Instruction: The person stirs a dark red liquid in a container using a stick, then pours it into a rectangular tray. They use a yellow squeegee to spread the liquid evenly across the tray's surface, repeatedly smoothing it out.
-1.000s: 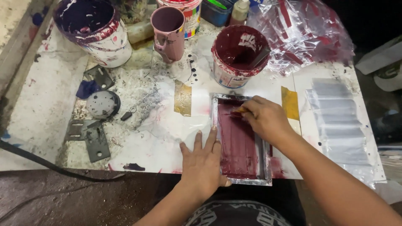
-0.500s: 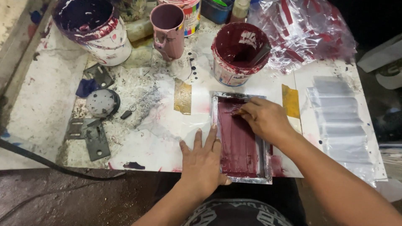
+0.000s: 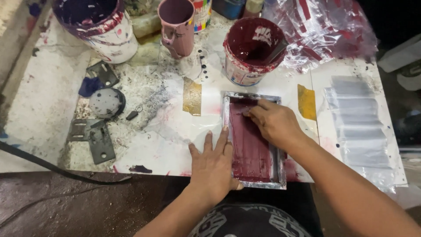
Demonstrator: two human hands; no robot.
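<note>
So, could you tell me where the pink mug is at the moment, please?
In the head view, the pink mug stands at the top centre of the table, between the white bucket and the dark red paint bucket.

**Maroon everywhere on a white bench**

Small frame [image 3: 253, 140]: silver-grey rim, deep maroon ink across the mesh. Paint tub [image 3: 253, 50] behind it: dark maroon inside, white wall w/ red smears. Big bucket [image 3: 98, 26] at far left corner: purple-black inside, white outside streaked maroon. Mug [image 3: 177, 26]: dusty pink. Table [image 3: 44, 118]: white, grey-black speckle and pink stains. Two tape strips, gold [image 3: 192, 96] and mustard yellow [image 3: 306, 102]. Plastic bags [image 3: 329, 30] at far right corner: clear w/ red smears. Grey metal plates [image 3: 94, 136] near left edge.
</note>
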